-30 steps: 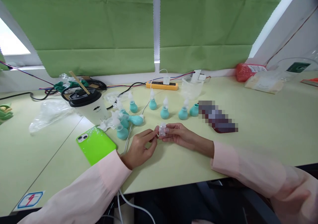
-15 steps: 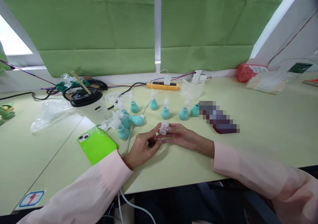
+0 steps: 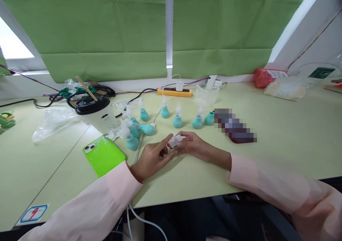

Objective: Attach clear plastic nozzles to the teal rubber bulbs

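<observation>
A small clear plastic piece [image 3: 175,141] is between my hands above the table's front part. My right hand [image 3: 196,145] grips it with thumb and fingers. My left hand [image 3: 153,159] touches its left side with a fingertip, the thumb reaching below it. Behind my hands stand several teal bulbs with clear tips, one of them a bulb [image 3: 177,120] straight behind the piece. An open-topped teal bulb [image 3: 210,118] stands at the right end of the row. Another teal bulb [image 3: 146,129] lies on its side behind my left hand.
A green phone [image 3: 104,155] lies left of my left hand, near a lidded cup [image 3: 100,118]. An orange power strip [image 3: 174,92] and a clear tub [image 3: 207,95] are at the back. A blurred-out dark red object [image 3: 236,129] lies right; bags are back right.
The clear piece has turned and tilted between my fingers. My right fingers have closed in around it, and my left thumb has moved slightly right beneath it.
</observation>
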`<move>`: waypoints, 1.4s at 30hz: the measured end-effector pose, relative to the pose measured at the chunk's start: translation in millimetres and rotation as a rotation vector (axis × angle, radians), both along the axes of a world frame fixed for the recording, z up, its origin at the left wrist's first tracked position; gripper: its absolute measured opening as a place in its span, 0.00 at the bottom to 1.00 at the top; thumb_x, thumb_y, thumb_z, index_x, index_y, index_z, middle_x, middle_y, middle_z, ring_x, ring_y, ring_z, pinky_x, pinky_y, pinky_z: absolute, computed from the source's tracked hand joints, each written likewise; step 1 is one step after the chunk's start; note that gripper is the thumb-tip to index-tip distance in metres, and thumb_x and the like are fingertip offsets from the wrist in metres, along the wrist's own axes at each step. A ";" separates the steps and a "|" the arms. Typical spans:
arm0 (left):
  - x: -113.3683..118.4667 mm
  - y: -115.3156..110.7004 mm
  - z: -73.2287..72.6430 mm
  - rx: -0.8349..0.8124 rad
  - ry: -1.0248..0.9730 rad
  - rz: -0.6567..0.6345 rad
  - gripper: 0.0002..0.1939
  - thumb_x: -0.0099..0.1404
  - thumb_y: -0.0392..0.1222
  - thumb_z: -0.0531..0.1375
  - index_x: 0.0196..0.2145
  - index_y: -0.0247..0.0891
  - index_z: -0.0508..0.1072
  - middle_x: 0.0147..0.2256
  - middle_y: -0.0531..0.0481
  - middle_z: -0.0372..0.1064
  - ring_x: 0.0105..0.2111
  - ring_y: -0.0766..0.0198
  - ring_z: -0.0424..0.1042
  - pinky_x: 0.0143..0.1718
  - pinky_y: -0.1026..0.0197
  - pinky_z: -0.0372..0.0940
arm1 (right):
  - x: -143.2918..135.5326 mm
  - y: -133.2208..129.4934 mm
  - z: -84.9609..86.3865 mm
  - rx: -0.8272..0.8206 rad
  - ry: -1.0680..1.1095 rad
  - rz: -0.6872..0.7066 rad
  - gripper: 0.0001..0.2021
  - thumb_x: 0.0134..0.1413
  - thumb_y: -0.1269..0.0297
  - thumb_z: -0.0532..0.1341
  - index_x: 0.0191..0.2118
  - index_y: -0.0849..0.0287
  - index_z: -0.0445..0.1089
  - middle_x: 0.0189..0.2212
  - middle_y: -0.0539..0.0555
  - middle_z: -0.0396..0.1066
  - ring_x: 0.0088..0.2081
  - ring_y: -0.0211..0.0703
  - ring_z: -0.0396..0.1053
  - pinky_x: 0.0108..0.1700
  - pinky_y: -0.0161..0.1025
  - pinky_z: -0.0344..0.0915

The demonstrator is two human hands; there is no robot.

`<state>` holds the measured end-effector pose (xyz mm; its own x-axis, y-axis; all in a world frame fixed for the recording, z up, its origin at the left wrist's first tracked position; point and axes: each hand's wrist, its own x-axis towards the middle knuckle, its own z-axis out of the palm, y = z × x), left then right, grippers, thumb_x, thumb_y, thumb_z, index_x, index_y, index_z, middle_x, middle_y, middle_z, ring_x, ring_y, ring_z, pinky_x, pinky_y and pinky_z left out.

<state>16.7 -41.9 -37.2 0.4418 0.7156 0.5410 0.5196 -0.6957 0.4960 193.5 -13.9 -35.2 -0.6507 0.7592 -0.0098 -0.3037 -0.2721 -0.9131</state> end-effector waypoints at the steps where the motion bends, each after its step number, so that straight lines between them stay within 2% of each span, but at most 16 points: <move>1: 0.0 0.0 1.1 -0.034 0.007 0.021 0.21 0.57 0.40 0.54 0.49 0.35 0.61 0.22 0.54 0.66 0.19 0.71 0.62 0.24 0.68 0.60 | -0.2 -0.3 0.6 0.035 -0.031 -0.007 0.09 0.42 0.66 0.62 0.31 0.61 0.63 0.31 0.53 0.69 0.33 0.38 0.68 0.40 0.42 0.64; 6: 0.9 -0.6 6.3 -0.158 -0.120 0.046 0.14 0.55 0.42 0.55 0.40 0.35 0.67 0.21 0.54 0.64 0.19 0.72 0.63 0.23 0.69 0.62 | 3.1 -5.2 9.1 0.337 -0.354 -0.144 0.11 0.39 0.60 0.62 0.29 0.61 0.65 0.24 0.52 0.69 0.29 0.39 0.68 0.33 0.39 0.65; 10: 1.5 -1.8 8.8 -0.209 -0.193 0.074 0.12 0.53 0.42 0.57 0.35 0.34 0.68 0.20 0.55 0.62 0.19 0.72 0.63 0.23 0.69 0.62 | 23.3 -3.9 27.6 1.076 -0.738 -0.650 0.13 0.37 0.56 0.61 0.18 0.60 0.63 0.15 0.49 0.64 0.20 0.36 0.62 0.26 0.36 0.59; 13: 1.7 -2.7 11.8 -0.267 -0.215 0.080 0.11 0.52 0.42 0.56 0.33 0.34 0.68 0.20 0.54 0.63 0.20 0.71 0.63 0.23 0.68 0.62 | 48.2 10.1 45.2 1.354 -1.033 -1.016 0.14 0.44 0.56 0.56 0.18 0.60 0.62 0.14 0.50 0.63 0.19 0.36 0.60 0.25 0.35 0.55; 15: 1.6 -2.8 14.2 -0.331 -0.232 0.088 0.10 0.53 0.42 0.56 0.31 0.34 0.68 0.21 0.53 0.63 0.20 0.70 0.64 0.22 0.68 0.62 | 64.1 23.5 54.5 1.292 -1.348 -1.147 0.13 0.45 0.55 0.54 0.29 0.60 0.66 0.23 0.55 0.68 0.28 0.43 0.64 0.28 0.37 0.55; 16: 1.4 -2.6 15.2 -0.370 -0.244 0.092 0.10 0.53 0.42 0.56 0.31 0.34 0.68 0.20 0.53 0.64 0.20 0.70 0.64 0.22 0.68 0.61 | 70.9 30.2 57.3 1.226 -1.521 -1.130 0.16 0.44 0.53 0.53 0.35 0.61 0.65 0.28 0.57 0.68 0.33 0.47 0.63 0.30 0.38 0.55; 19: 0.7 -1.5 16.5 -0.461 -0.298 0.097 0.09 0.53 0.43 0.56 0.29 0.33 0.67 0.20 0.53 0.63 0.20 0.69 0.64 0.21 0.67 0.61 | 84.9 46.4 57.2 0.972 -1.933 -0.851 0.22 0.42 0.47 0.52 0.36 0.62 0.65 0.32 0.62 0.67 0.39 0.57 0.61 0.32 0.43 0.54; 21: 0.5 -0.8 15.8 -0.492 -0.337 0.096 0.09 0.52 0.43 0.57 0.29 0.33 0.68 0.20 0.53 0.63 0.20 0.69 0.64 0.21 0.66 0.61 | 89.2 52.7 52.3 0.832 -2.017 -0.633 0.20 0.44 0.48 0.50 0.31 0.62 0.65 0.31 0.61 0.67 0.37 0.56 0.62 0.31 0.44 0.54; 23: 1.1 -0.3 14.8 -0.515 -0.372 0.093 0.10 0.50 0.42 0.58 0.30 0.33 0.68 0.20 0.53 0.64 0.20 0.69 0.65 0.22 0.66 0.61 | 91.0 55.9 48.0 0.764 -2.009 -0.514 0.17 0.46 0.50 0.49 0.28 0.61 0.64 0.29 0.59 0.67 0.33 0.52 0.64 0.29 0.41 0.54; 26: 2.8 0.3 14.9 -0.580 -0.459 0.073 0.13 0.49 0.40 0.60 0.33 0.32 0.69 0.20 0.53 0.64 0.19 0.69 0.65 0.21 0.66 0.62 | 92.6 56.3 49.5 0.757 -1.938 -0.563 0.15 0.44 0.53 0.52 0.24 0.60 0.63 0.27 0.57 0.67 0.30 0.48 0.65 0.27 0.38 0.54; 29: 3.8 2.1 16.5 -0.673 -0.605 0.032 0.17 0.48 0.40 0.61 0.37 0.31 0.69 0.20 0.52 0.66 0.19 0.68 0.66 0.22 0.65 0.63 | 93.7 51.7 59.5 0.828 -1.804 -0.811 0.13 0.41 0.53 0.55 0.25 0.59 0.63 0.31 0.57 0.68 0.34 0.50 0.65 0.28 0.39 0.56; 31: 3.3 4.2 16.6 -0.736 -0.698 0.012 0.19 0.47 0.40 0.62 0.38 0.31 0.69 0.24 0.49 0.70 0.24 0.65 0.69 0.26 0.62 0.66 | 91.4 45.3 65.3 1.002 -1.485 -1.070 0.10 0.40 0.57 0.56 0.27 0.58 0.62 0.35 0.57 0.67 0.36 0.48 0.65 0.31 0.40 0.59; 33: 2.1 6.6 15.4 -0.811 -0.776 -0.007 0.19 0.47 0.40 0.62 0.38 0.32 0.70 0.30 0.46 0.71 0.30 0.61 0.70 0.31 0.59 0.67 | 84.2 35.7 67.0 1.137 -1.054 -1.178 0.09 0.40 0.59 0.57 0.28 0.57 0.59 0.36 0.57 0.67 0.35 0.45 0.66 0.31 0.39 0.62; 37: -0.4 11.3 11.9 -0.950 -0.878 -0.037 0.17 0.47 0.39 0.62 0.37 0.32 0.70 0.34 0.44 0.71 0.36 0.57 0.70 0.37 0.56 0.67 | 55.3 8.7 56.7 1.136 -0.552 -0.961 0.11 0.39 0.63 0.59 0.27 0.56 0.54 0.31 0.54 0.69 0.31 0.43 0.67 0.25 0.36 0.63; 40: -1.4 13.0 11.2 -0.971 -0.916 -0.051 0.16 0.47 0.37 0.62 0.36 0.31 0.69 0.33 0.44 0.71 0.34 0.58 0.71 0.37 0.56 0.66 | 31.7 -9.5 42.4 1.144 -0.614 -0.647 0.11 0.38 0.66 0.60 0.30 0.57 0.57 0.33 0.53 0.69 0.30 0.39 0.67 0.28 0.36 0.64; 42: -1.8 12.7 11.8 -0.947 -0.937 -0.064 0.16 0.48 0.37 0.62 0.37 0.33 0.67 0.31 0.46 0.71 0.31 0.60 0.71 0.38 0.56 0.66 | 20.9 -15.5 32.0 1.178 -0.675 -0.526 0.11 0.39 0.65 0.60 0.31 0.57 0.60 0.31 0.52 0.69 0.28 0.38 0.66 0.28 0.35 0.62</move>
<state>15.0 -29.2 -25.4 0.2251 0.9737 -0.0341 -0.3013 0.1029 0.9480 214.3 -29.4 -3.2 -0.4240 0.6879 0.5891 0.4389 0.7250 -0.5307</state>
